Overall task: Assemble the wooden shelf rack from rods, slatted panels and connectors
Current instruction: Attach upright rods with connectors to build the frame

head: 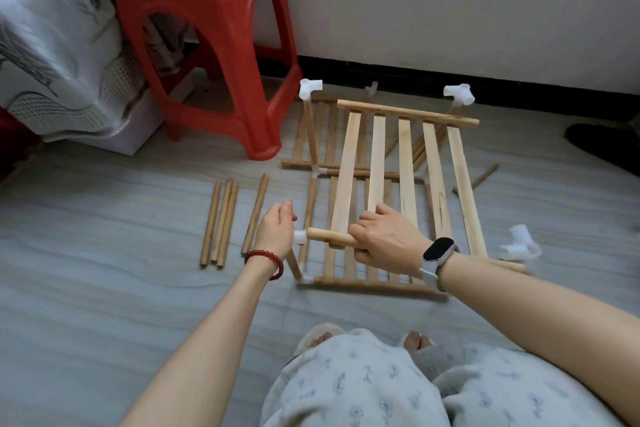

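A half-built wooden rack (367, 282) stands on the floor with upright rods topped by white connectors (309, 88). A slatted panel (405, 163) lies tilted over the frame. My right hand (384, 239) grips the panel's near end rod (329, 236). My left hand (277, 230) holds the white connector (300, 237) at the front left upright, right at that rod's tip. Another white connector (459, 94) tops the far right upright, and one (519, 244) sits at the near right corner.
Several loose rods (221, 222) lie on the grey floor to the left. A red plastic stool (207, 38) stands behind them beside a bed with grey bedding (52, 45). More rods (479, 177) lie at the right. The wall with dark skirting (450, 78) is behind.
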Tool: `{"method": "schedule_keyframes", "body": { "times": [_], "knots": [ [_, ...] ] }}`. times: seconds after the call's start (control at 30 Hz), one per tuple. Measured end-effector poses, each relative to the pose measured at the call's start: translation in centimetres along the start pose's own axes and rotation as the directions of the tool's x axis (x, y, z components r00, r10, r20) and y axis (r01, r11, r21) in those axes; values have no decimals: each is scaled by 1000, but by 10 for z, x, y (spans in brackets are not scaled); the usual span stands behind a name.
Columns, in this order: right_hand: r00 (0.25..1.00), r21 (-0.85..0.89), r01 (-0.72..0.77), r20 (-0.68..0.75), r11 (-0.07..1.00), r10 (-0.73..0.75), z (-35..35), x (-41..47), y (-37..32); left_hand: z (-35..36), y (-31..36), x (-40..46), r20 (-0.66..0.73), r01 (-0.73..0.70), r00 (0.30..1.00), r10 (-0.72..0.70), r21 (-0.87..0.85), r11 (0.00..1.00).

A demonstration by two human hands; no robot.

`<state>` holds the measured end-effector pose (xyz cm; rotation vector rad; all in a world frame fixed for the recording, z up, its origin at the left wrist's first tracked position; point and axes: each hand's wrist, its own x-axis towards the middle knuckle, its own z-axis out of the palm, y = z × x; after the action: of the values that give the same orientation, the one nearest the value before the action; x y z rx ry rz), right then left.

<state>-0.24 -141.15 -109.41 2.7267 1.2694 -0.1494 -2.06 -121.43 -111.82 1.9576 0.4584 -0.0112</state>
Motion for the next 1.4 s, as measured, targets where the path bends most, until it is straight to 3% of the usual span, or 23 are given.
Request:
{"method": "schedule_keyframes", "body": {
  "times": [0.4, 0.8, 1.07, 1.4],
  "knots": [
    [998, 22, 58, 23, 998, -58, 2, 5, -9, 1, 4, 0, 152, 69, 986, -68, 0, 998],
    [981, -124, 188, 65, 974, -181, -9, 32, -17, 2, -7, -2, -7, 125, 992, -125, -39, 991],
    [985, -168, 173, 12, 971, -174, -4, 25, -10, -2, -4, -2, 94, 79, 992, -83, 51, 996],
    [996, -3, 82, -24, 997, -82, 7, 7, -2, 14, 6, -4, 47, 121, 991, -123, 43, 992]
  ]
}}
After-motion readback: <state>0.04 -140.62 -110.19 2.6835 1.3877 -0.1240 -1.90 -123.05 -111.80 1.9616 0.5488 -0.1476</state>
